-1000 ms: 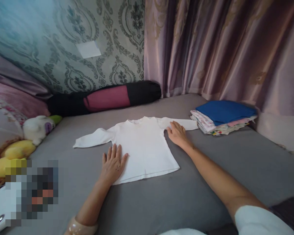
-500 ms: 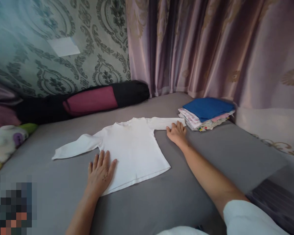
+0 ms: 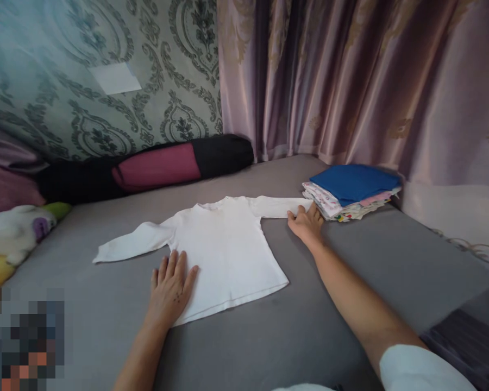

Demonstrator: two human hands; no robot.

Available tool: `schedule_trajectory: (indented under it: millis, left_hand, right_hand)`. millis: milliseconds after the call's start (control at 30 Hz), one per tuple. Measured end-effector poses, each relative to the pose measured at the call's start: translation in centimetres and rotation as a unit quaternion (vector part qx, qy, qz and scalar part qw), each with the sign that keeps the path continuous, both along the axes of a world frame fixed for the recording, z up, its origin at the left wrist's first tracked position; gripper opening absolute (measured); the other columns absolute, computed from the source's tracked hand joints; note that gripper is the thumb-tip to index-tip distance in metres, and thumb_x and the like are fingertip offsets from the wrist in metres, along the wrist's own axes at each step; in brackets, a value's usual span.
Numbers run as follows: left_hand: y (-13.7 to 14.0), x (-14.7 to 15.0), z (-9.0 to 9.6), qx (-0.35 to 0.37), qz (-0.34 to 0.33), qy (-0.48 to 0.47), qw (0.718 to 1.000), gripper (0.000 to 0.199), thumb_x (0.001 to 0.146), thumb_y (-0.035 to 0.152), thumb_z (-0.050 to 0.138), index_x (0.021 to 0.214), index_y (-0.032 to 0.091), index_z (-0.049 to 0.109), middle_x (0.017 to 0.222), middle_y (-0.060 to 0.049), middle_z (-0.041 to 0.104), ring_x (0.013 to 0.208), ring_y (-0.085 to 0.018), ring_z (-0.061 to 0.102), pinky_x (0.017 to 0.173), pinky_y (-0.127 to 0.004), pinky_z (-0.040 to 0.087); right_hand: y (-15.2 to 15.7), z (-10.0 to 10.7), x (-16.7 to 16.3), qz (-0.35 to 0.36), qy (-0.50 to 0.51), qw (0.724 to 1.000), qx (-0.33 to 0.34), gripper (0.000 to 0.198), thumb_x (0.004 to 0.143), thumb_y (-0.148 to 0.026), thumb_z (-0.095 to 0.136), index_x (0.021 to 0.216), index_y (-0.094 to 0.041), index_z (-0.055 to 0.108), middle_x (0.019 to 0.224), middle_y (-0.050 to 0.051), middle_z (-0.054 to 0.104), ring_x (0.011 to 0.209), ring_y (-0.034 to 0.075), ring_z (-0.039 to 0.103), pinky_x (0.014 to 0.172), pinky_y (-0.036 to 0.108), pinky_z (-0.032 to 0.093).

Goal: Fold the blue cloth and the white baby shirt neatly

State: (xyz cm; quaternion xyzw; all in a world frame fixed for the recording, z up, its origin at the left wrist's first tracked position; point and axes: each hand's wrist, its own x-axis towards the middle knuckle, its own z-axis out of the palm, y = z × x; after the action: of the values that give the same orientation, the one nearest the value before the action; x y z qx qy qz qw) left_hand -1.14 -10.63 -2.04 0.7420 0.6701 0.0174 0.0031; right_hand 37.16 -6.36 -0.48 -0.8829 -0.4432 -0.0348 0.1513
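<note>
A white long-sleeved shirt [image 3: 228, 250] lies spread out flat on the grey bed sheet [image 3: 244, 347], its collar away from me and both sleeves out to the sides. My left hand [image 3: 174, 285] rests flat on the shirt's lower left side, fingers apart. At the cuff of the right sleeve is my right hand [image 3: 307, 224], its fingers spread over the cuff's end and holding nothing. Just beyond those fingertips stands a stack of folded clothes [image 3: 352, 187], a blue piece on top and patterned ones beneath.
A long black and maroon bolster [image 3: 158, 168] lies along the patterned wall. Plush toys [image 3: 14, 231] sit at the left edge. Purple curtains [image 3: 330, 81] hang behind the stack. Dark striped fabric [image 3: 468, 347] is at lower right, and a pixelated patch covers the lower left corner.
My right hand has slid slightly outward along the sleeve to its cuff end. My left hand stays on the shirt. The whole view has shifted a little.
</note>
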Motion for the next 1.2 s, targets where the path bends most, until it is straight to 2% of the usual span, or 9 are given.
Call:
schedule_trajectory:
  millis: [133, 267, 467, 567, 667, 767, 833, 1033, 1200]
  left_hand:
    - [0.0, 0.2, 0.2, -0.010, 0.004, 0.012, 1.000, 0.065, 0.094, 0.049, 0.025, 0.149, 0.014, 0.030, 0.156, -0.010, 0.024, 0.143, -0.032, 0.021, 0.114, -0.052, 0.022]
    - [0.0, 0.2, 0.0, -0.002, -0.001, 0.025, 1.000, 0.064, 0.094, 0.048, 0.026, 0.148, 0.014, 0.030, 0.156, -0.011, 0.024, 0.143, -0.032, 0.022, 0.113, -0.052, 0.022]
    - [0.1, -0.1, 0.1, 0.002, -0.028, 0.037, 0.999, 0.058, 0.095, 0.049, 0.024, 0.148, 0.025, 0.033, 0.155, -0.012, 0.026, 0.143, -0.034, 0.022, 0.110, -0.058, 0.022]
    - [0.8, -0.3, 0.6, 0.012, -0.071, 0.051, 0.996, 0.058, 0.095, 0.046, 0.028, 0.143, 0.017, 0.042, 0.150, -0.017, 0.036, 0.142, -0.035, 0.022, 0.112, -0.057, 0.022]
    - [2.2, 0.4, 1.2, 0.023, -0.132, 0.035, 0.990, 0.053, 0.094, 0.042, 0.033, 0.130, 0.009, 0.052, 0.146, -0.019, 0.042, 0.141, -0.033, 0.027, 0.113, -0.051, 0.026]
    - [4.2, 2.5, 1.7, 0.028, -0.229, -0.033, 0.972, 0.044, 0.094, 0.040, 0.035, 0.124, 0.014, 0.054, 0.136, -0.017, 0.053, 0.136, -0.028, 0.039, 0.112, -0.047, 0.032]
    - [5.7, 4.6, 1.8, 0.024, -0.294, -0.086, 0.952, 0.040, 0.094, 0.036, 0.035, 0.124, 0.016, 0.051, 0.132, -0.014, 0.056, 0.132, -0.025, 0.044, 0.111, -0.045, 0.034]
    - [10.4, 11.2, 1.1, 0.013, -0.354, -0.176, 0.918, 0.042, 0.093, 0.034, 0.038, 0.125, 0.009, 0.047, 0.131, -0.019, 0.054, 0.128, -0.023, 0.046, 0.109, -0.039, 0.037]
    - [13.2, 15.1, 0.2, -0.003, -0.338, -0.175, 0.925, 0.049, 0.093, 0.037, 0.039, 0.133, 0.009, 0.042, 0.140, -0.019, 0.047, 0.134, -0.025, 0.040, 0.113, -0.042, 0.031]
  right_hand:
    - [0.0, 0.3, 0.1, -0.014, 0.007, 1.000, -0.001, 0.046, 0.090, -0.045, 0.047, 0.122, -0.014, 0.059, 0.141, 0.023, 0.032, 0.122, 0.037, 0.040, 0.097, 0.050, 0.031]
    - [0.1, 0.3, 0.1, -0.005, 0.007, 1.000, 0.003, 0.041, 0.089, -0.042, 0.049, 0.120, -0.017, 0.062, 0.132, 0.020, 0.041, 0.117, 0.036, 0.043, 0.094, 0.050, 0.033]
    - [0.9, -0.4, 0.5, 0.033, 0.057, 0.997, 0.046, 0.033, 0.092, -0.038, 0.043, 0.109, -0.023, 0.068, 0.131, 0.012, 0.048, 0.113, 0.032, 0.046, 0.092, 0.047, 0.038]
    - [1.4, -0.9, 0.9, 0.086, 0.081, 0.990, 0.077, 0.033, 0.090, -0.027, 0.040, 0.104, -0.020, 0.069, 0.121, 0.011, 0.056, 0.108, 0.028, 0.051, 0.092, 0.042, 0.040]
    - [1.8, -1.2, 1.0, 0.134, 0.114, 0.975, 0.138, 0.038, 0.086, -0.019, 0.038, 0.114, -0.015, 0.065, 0.116, 0.012, 0.061, 0.108, 0.025, 0.054, 0.095, 0.038, 0.040]
    - [2.0, -1.1, 0.8, 0.115, 0.153, 0.964, 0.183, 0.053, 0.085, -0.019, 0.039, 0.135, -0.005, 0.045, 0.124, 0.017, 0.059, 0.111, 0.025, 0.055, 0.096, 0.036, 0.041]
    - [2.1, -1.0, 0.7, 0.081, 0.173, 0.964, 0.183, 0.061, 0.084, -0.021, 0.041, 0.140, 0.001, 0.034, 0.126, 0.020, 0.057, 0.113, 0.027, 0.055, 0.096, 0.036, 0.041]
    - [2.4, -0.9, 0.9, 0.074, 0.157, 0.974, 0.145, 0.050, 0.084, -0.025, 0.043, 0.128, -0.004, 0.049, 0.122, 0.021, 0.059, 0.112, 0.030, 0.056, 0.097, 0.039, 0.040]
    - [2.5, -0.8, 0.9, 0.065, 0.144, 0.980, 0.118, 0.042, 0.085, -0.029, 0.044, 0.120, -0.009, 0.057, 0.107, 0.018, 0.066, 0.100, 0.029, 0.061, 0.089, 0.037, 0.043]
